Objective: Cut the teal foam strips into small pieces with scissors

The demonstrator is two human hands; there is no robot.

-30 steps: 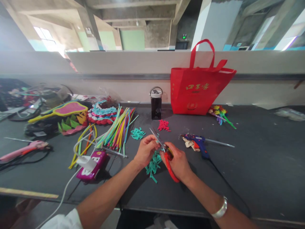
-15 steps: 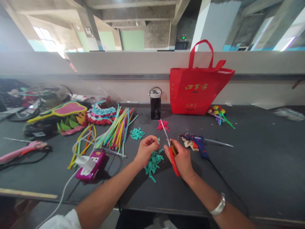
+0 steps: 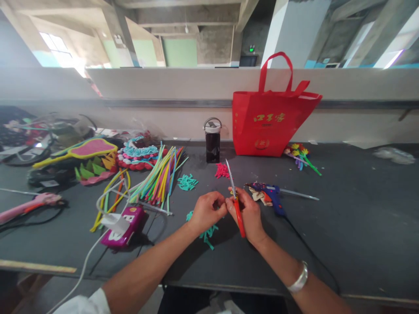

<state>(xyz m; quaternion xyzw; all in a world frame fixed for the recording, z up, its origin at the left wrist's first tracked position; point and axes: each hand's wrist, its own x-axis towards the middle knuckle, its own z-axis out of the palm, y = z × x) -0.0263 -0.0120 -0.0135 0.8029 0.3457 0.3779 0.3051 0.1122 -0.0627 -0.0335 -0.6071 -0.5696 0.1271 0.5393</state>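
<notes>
My right hand (image 3: 247, 213) grips a pair of scissors (image 3: 239, 216) with red-orange handles, the blades pointing up and away from me. My left hand (image 3: 207, 211) is closed in a pinch, its fingertips meeting those of my right hand. Whatever sits between these fingertips is hidden. Below my left hand lies a pile of teal strips (image 3: 207, 237), partly covered by it. Farther off are a smaller pile of teal pieces (image 3: 187, 182) and a pile of pinkish-red pieces (image 3: 222, 170).
On the left lie a bundle of coloured pipe cleaners (image 3: 163, 176), a purple power block (image 3: 126, 229) with a white cable, and a pink glue gun (image 3: 31, 206). To the right rests a blue glue gun (image 3: 275, 198). A dark bottle (image 3: 213, 146) and a red bag (image 3: 273, 124) stand behind.
My left hand has moved right, bringing its fingertips to my right hand. The small teal piece it pinched is out of sight. The scissors have tilted slightly more upright.
</notes>
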